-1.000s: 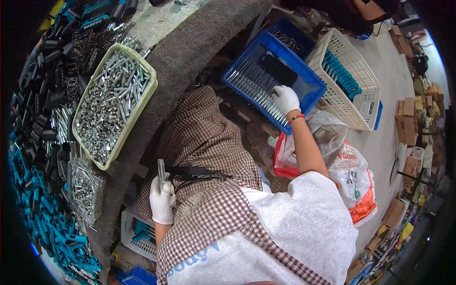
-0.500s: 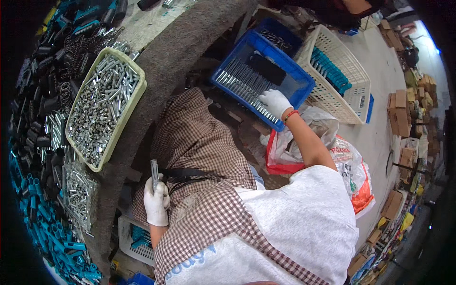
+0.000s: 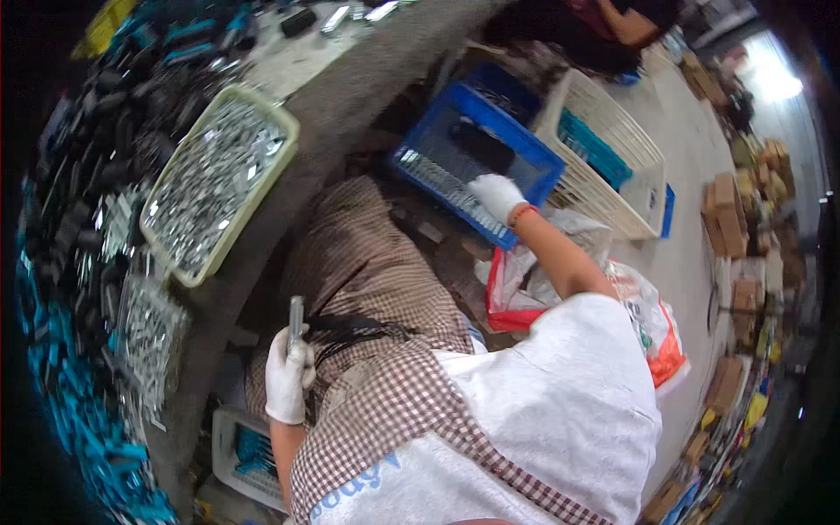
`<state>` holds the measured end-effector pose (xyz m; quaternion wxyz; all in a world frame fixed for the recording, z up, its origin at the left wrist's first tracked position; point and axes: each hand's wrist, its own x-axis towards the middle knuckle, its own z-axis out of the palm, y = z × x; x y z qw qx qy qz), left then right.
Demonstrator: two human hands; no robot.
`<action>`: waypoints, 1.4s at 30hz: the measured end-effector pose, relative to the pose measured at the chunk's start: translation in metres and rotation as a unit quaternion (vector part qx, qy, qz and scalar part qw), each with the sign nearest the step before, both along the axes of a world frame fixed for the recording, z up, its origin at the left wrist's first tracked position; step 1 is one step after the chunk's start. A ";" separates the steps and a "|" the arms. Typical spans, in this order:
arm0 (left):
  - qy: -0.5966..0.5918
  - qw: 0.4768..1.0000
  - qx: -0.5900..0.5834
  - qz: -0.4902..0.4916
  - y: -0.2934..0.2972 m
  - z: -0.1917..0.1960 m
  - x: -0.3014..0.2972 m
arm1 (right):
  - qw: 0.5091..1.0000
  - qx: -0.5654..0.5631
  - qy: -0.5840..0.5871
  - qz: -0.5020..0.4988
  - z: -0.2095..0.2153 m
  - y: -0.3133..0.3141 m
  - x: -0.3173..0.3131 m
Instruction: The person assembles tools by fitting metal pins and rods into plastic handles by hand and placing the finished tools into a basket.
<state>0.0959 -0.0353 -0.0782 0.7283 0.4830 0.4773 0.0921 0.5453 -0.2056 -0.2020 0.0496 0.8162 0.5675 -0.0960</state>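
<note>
Down in the head view, the left hand [image 3: 287,385], in a white glove, sat over the lap on the checked cloth with its fingers [image 3: 302,360] curled tight around a slim metal piece [image 3: 296,317] that stood upright out of the fist. The right hand [image 3: 497,194], also gloved in white, reached out to the blue crate [image 3: 525,153] on the floor and rested at its near rim, over a row of pale metal parts [image 3: 442,182] lined along the crate's near edge. Its fingers looked loosely bent, but the view was too blurred to tell whether they pinched anything. Just beside the blue crate, on its right, stood a white basket [image 3: 643,175] with teal parts [image 3: 591,147] inside. Near the right forearm lay a red and white plastic bag [image 3: 512,289].

To the left, a curved grey tabletop [image 3: 350,83] carried a pale green tray [image 3: 284,140] heaped with shiny metal pieces, close to the tabletop's near edge. Black parts [image 3: 140,122] were piled beyond the tray toward the far left edge, and teal parts [image 3: 61,367] ran along the lower left. A small white basket [image 3: 229,433] sat on the floor below the left hand.
</note>
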 end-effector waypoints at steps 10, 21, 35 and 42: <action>0.175 0.881 0.424 -0.121 -0.003 0.040 -0.003 | 0.640 0.408 0.632 -0.155 0.170 0.081 -0.181; 0.218 0.793 0.562 -0.092 -0.016 0.041 -0.021 | 0.526 0.370 0.755 -0.126 0.156 0.116 -0.234; 0.138 0.892 0.426 -0.059 -0.015 0.037 -0.014 | 0.580 0.373 0.721 -0.068 0.140 0.119 -0.229; 0.151 0.901 0.395 -0.098 -0.013 0.035 -0.004 | 0.587 0.338 0.732 -0.072 0.132 0.108 -0.245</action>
